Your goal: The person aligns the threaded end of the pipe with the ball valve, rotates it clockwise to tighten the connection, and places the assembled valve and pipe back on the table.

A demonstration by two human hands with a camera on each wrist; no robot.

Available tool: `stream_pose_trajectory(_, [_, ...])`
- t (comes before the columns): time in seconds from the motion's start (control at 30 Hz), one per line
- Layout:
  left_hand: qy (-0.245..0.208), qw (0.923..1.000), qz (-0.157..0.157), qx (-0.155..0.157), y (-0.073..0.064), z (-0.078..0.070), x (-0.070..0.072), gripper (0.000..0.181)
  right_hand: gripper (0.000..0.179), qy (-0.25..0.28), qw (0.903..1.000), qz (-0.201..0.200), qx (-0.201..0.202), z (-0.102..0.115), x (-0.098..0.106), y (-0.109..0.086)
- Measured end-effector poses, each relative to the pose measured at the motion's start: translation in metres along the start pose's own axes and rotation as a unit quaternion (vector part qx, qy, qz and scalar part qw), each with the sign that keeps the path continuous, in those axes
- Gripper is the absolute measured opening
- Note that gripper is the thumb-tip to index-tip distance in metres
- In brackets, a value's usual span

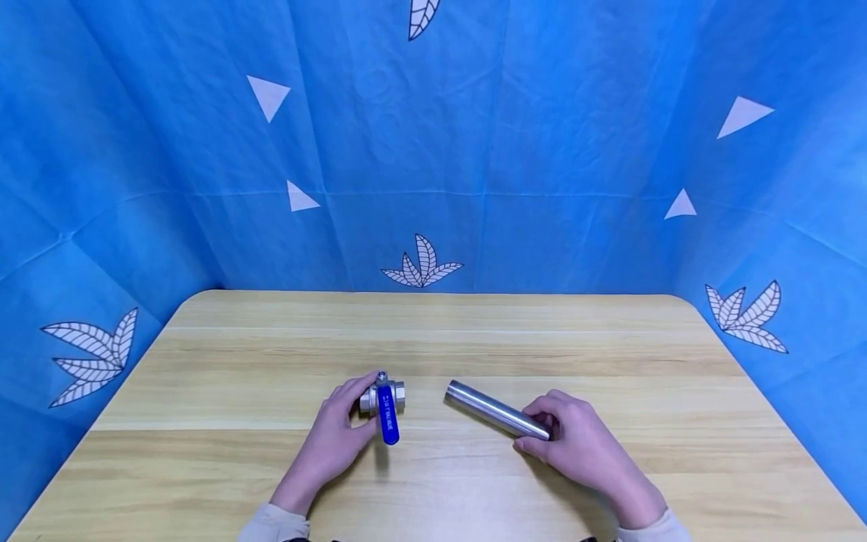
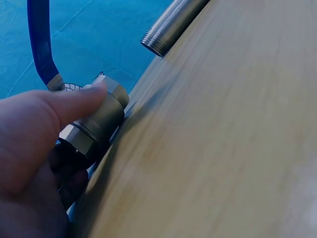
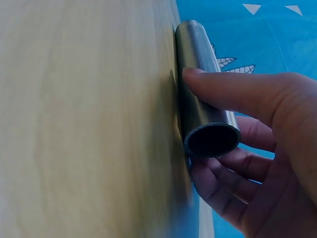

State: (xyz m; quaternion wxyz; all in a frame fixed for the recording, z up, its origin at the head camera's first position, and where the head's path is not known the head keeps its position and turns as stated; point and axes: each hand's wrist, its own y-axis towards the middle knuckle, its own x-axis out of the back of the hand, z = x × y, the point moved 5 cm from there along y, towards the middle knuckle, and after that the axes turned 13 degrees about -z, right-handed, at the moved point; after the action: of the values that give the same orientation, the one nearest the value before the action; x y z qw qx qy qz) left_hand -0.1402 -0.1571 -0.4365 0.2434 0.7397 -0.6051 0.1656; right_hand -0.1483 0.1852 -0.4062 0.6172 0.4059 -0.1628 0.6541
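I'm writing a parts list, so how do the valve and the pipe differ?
The valve has a blue handle; the pipe has none. The valve is compact and chunky, the pipe long and straight. The left hand holds the valve, the right hand the pipe. Both show silvery metal.

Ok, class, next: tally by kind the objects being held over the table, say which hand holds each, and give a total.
Blue-handled valve: 1, in the left hand
Metal pipe: 1, in the right hand
Total: 2
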Motion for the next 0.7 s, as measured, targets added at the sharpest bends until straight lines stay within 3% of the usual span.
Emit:
stream_pose_trajectory(0.3, [-0.031, 0.9986, -0.021, 0.039, 0.001, 0.007, 0.001, 0.064, 0.036, -0.007, 0.9999, -0.007, -0.008, -0.002, 0.001, 0.0])
stream_pose_trajectory(0.5, [-0.052, 0.9971, -0.027, 0.047, 0.001, 0.007, 0.003, 0.06, 0.038, 0.024, 0.9996, -0.017, 0.002, -0.007, -0.001, 0.0])
stream_pose_trajectory(0.6, [-0.063, 0.9963, -0.028, 0.052, 0.0, 0.007, 0.003, 0.058, 0.035, 0.061, 0.9972, -0.039, -0.022, -0.014, -0.002, -0.001])
stream_pose_trajectory(0.7, [-0.074, 0.9952, -0.029, 0.056, 0.0, 0.007, 0.004, 0.057, 0.034, 0.124, 0.9871, -0.057, -0.084, -0.025, -0.003, -0.002])
